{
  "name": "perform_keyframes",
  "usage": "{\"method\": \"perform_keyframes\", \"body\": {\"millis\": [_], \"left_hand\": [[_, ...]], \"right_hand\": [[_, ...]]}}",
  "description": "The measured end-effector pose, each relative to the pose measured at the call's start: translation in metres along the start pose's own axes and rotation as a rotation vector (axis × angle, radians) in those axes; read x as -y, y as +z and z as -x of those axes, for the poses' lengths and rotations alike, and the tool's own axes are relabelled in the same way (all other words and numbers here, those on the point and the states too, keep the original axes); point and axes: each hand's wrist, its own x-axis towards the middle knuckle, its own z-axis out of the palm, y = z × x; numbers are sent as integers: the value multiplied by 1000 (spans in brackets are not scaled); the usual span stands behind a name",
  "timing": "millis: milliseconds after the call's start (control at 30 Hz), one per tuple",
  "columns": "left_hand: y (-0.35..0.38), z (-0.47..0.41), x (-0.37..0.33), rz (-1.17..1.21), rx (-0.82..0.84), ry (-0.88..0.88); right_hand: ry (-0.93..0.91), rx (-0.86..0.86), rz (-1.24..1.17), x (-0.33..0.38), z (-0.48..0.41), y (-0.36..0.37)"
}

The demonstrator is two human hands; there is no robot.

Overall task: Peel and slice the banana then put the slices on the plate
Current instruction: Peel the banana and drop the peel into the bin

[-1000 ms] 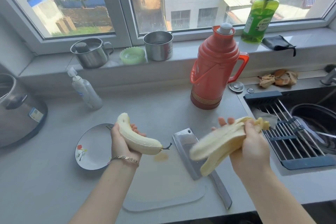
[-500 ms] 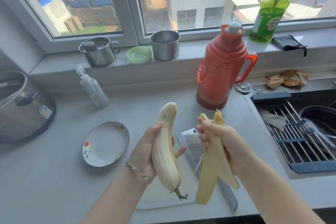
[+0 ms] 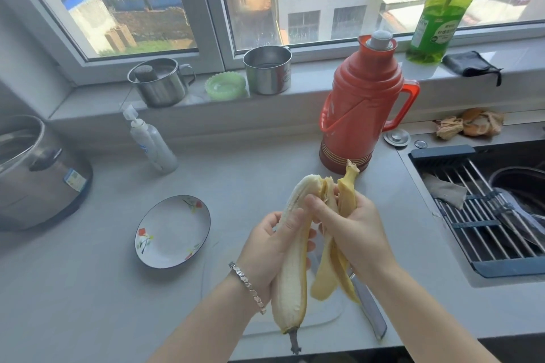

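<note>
My left hand (image 3: 269,247) grips the peeled banana (image 3: 292,283), held nearly upright with its dark stem pointing down over the counter's front edge. Right beside it, my right hand (image 3: 354,233) holds the yellow peel (image 3: 333,259), whose strips hang down; its fingertips touch the banana's top. The white plate (image 3: 172,231) with small flower prints sits empty on the counter to the left. Under my hands lies a pale cutting board (image 3: 324,318), with a cleaver (image 3: 370,312) on it, mostly hidden by my right hand.
A red thermos (image 3: 364,103) stands behind my hands. A spray bottle (image 3: 150,141) and a steel pot (image 3: 35,171) are at the left. The sink with a dark rack (image 3: 483,215) is at the right. Mugs, a green dish and a soap bottle (image 3: 439,15) line the sill.
My hands came together from apart. The banana swung from lying sideways to upright with its stem down. The peel in my right hand now touches the banana's top.
</note>
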Motion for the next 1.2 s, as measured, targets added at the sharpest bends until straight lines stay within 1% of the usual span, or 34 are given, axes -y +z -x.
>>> {"method": "perform_keyframes", "body": {"millis": [133,200,267,333,367,400,433,467,533,600,700,767,833,900,1000,1067,1133,1200], "left_hand": [[-1,-4,1,66,21,-5],[-1,-7,2,113,63,-17],[-2,-11,4,252,150,-58],[-2,-11,3,457,235,-133],[0,-9,1,542,270,-166],[2,-8,-1,593,284,-184],[4,-8,-2,597,251,-186],[5,-11,-2,556,171,-166],[1,-21,0,482,-37,-79],[-4,-31,1,531,-194,1],[-14,-44,-5,630,-421,138],[-22,-48,-9,655,-525,234],[-29,-51,-10,679,-589,296],[-32,-53,-12,651,-668,330],[-38,-56,-21,652,-802,355],[-45,-56,-27,694,-829,370],[-50,-53,-30,686,-818,387],[-48,-48,-31,674,-784,394]], "right_hand": [[-53,17,-13,0,-2,-4],[-21,-14,-41,-1,-3,-5],[109,-29,-138,-2,-4,-3],[284,27,-327,-3,-4,1],[337,56,-414,-3,-4,3],[351,69,-464,-3,-4,3],[340,72,-491,-3,-4,3],[311,68,-506,-3,-4,2],[222,28,-499,-2,-4,-1],[142,-29,-465,-1,-5,-6],[98,-118,-443,4,-9,-13],[65,-158,-443,9,-13,-20],[40,-154,-457,12,-17,-24],[6,-152,-493,9,-19,-24],[-35,-256,-603,6,-22,-29],[-34,-329,-636,10,-26,-38],[31,-327,-605,14,-30,-45],[170,-290,-553,12,-33,-46]]}}
